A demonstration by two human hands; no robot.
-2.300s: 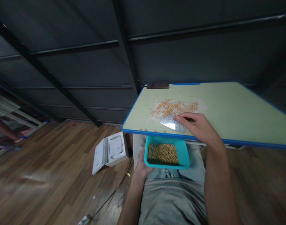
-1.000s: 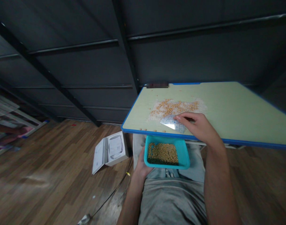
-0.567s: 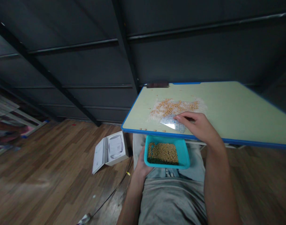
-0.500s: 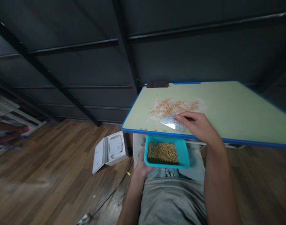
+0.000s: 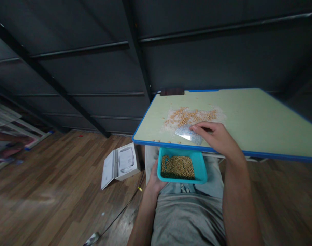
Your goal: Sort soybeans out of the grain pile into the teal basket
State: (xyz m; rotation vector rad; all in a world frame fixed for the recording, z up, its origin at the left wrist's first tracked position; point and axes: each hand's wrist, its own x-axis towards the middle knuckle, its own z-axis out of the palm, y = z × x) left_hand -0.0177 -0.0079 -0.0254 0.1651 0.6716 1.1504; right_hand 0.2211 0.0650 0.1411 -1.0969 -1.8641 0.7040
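My right hand [image 5: 214, 135] pinches a clear plastic sheet [image 5: 188, 133] with a bluish pattern, tilted over the table near its front edge. Just behind the sheet, orange-yellow beans [image 5: 188, 117] lie scattered among white grains [image 5: 168, 127]. Below the table edge, my left hand [image 5: 155, 179] grips the left side of a turquoise plastic tub [image 5: 200, 167], its fingers partly hidden by the tub. Yellowish soybeans [image 5: 180, 165] cover much of the tub's floor. A few single beans [image 5: 169, 142] lie along the table's front edge.
The pale green table [image 5: 260, 123] has a blue rim. A dark clip-like piece [image 5: 172, 92] sits at its back left. On the wooden floor are an open white box [image 5: 126, 159] and a cable [image 5: 122, 210]. A dark panelled wall [image 5: 197, 58] rises behind.
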